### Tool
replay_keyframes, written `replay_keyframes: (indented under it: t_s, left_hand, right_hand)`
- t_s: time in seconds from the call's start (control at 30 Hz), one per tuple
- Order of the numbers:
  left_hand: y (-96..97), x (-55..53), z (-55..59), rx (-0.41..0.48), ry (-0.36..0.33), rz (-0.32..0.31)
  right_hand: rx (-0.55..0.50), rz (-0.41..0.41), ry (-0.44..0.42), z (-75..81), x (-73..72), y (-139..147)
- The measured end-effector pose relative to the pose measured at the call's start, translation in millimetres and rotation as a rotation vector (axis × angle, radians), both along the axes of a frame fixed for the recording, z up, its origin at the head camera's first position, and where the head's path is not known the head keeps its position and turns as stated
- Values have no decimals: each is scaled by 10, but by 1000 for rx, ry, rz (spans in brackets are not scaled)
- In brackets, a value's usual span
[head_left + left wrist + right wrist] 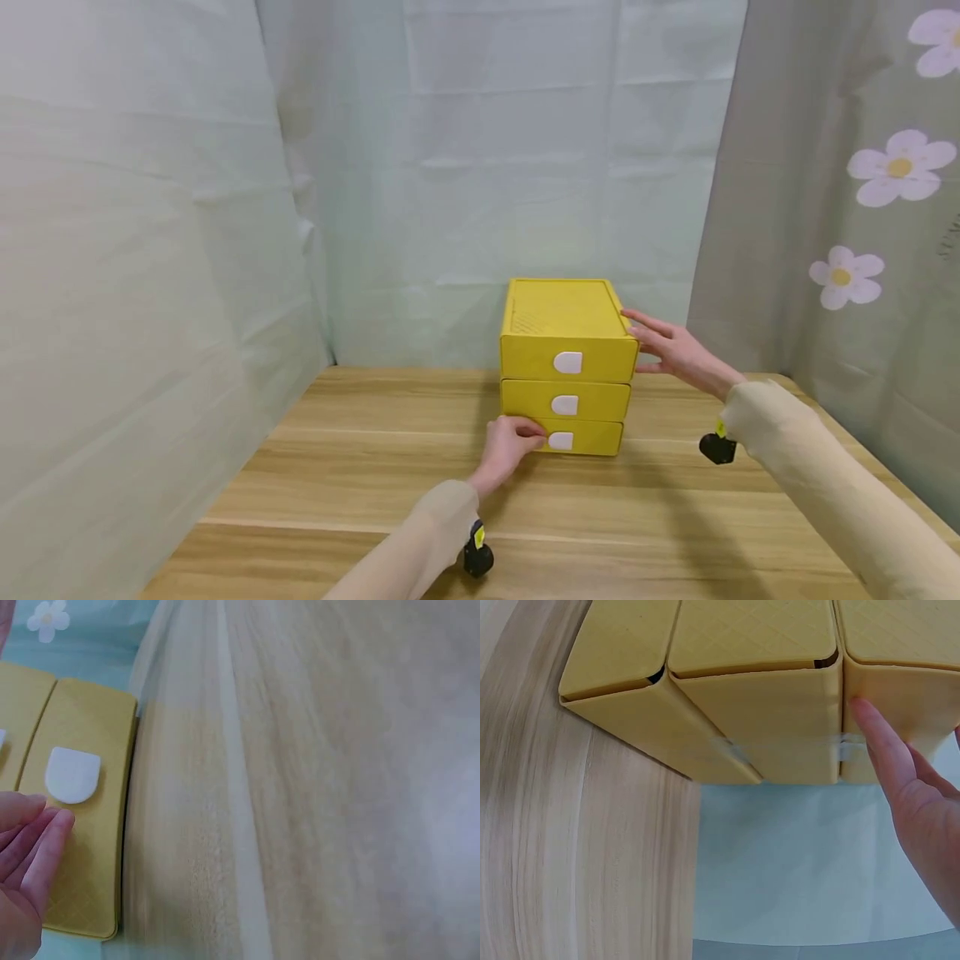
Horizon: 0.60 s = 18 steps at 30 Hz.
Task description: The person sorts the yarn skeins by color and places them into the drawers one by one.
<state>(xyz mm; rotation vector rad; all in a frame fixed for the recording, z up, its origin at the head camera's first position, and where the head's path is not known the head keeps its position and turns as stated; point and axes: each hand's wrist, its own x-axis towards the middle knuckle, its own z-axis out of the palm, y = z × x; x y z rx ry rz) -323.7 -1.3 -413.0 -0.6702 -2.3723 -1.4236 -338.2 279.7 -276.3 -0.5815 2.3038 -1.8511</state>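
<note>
A yellow cabinet point(566, 358) of three stacked drawers stands on the wooden table, each drawer front bearing a white tab handle. Beside the bottom drawer's handle point(561, 441) is my left hand point(510, 446). In the left wrist view its fingers point(46, 851) are fairly straight and end just short of that handle point(73, 775), with nothing held. My right hand point(678, 352) lies against the cabinet's right side near the top, fingers spread. The right wrist view shows a straight finger point(885, 746) touching the side of the top section. All three drawers look closed.
The wooden table point(375, 467) extends around the cabinet. Pale cloth point(517, 167) hangs close behind it, with more cloth at the left and a flower-printed curtain point(847, 208) at the right. A black wrist camera point(477, 558) hangs below the left sleeve.
</note>
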Motion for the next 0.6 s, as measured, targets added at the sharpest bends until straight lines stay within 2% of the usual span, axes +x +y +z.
replay_keyframes:
  t_s: [0.33, 0.47, 0.6]
  left_hand:
    - [-58, 115, 102, 48, -84, -27]
    - [-97, 143, 172, 113, -149, -87]
    - [-171, 166, 223, 174, -238, -182]
  right_hand:
    - [47, -9, 51, -36, 22, 91]
    - [58, -6, 57, -15, 42, 99]
    - [77, -4, 70, 35, 92, 122]
